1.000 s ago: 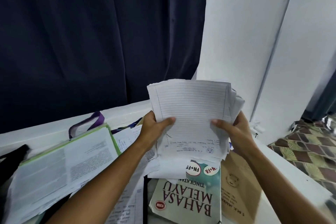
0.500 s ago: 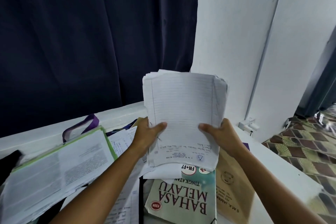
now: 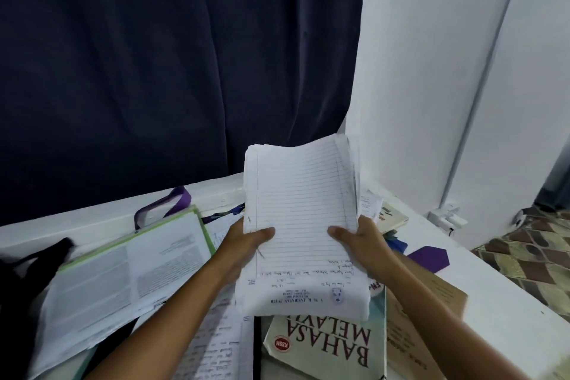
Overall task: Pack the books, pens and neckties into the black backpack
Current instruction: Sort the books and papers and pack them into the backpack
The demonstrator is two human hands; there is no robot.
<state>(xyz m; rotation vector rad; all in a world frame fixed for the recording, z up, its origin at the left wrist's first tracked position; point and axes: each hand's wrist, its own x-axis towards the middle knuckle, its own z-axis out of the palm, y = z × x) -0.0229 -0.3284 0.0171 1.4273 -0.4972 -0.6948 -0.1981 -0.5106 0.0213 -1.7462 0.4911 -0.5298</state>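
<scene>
Above a cluttered white desk [image 3: 505,315] set against a dark curtain [image 3: 154,71], a person holds a thick sheaf of lined papers [image 3: 302,219] in both hands. The left hand [image 3: 246,240] clasps the sheaf's left edge and the right hand [image 3: 361,237] its right edge, each with the thumb laid across the top sheet and the fingers hidden behind. The two-sided hold appears meant to keep the loose, ragged-edged pages squared up so none slide out; the stack bows slightly and tilts away at its far end.

Just beneath the near edge of the sheaf lies a teal "Bahasa Melayu" textbook [image 3: 327,345], and beside it on the right a brown exercise book [image 3: 425,311], both flat on the desk and seemingly waiting to be packed. To the left sits a green-edged open book [image 3: 129,262], its printed pages facing up, with handwritten sheets [image 3: 216,342] near it. A purple necktie tip [image 3: 428,257] shows to the right of the right wrist, and a purple strap loop [image 3: 175,203] curls at the far left side of the desk; whether that loop is a tie or a lanyard cannot be told.

Dark fabric at the left edge [image 3: 27,281] may be the black backpack, but too little of it shows to be sure. No pens can be made out. Judging by what remains on the desk, packing is at an early stage.
</scene>
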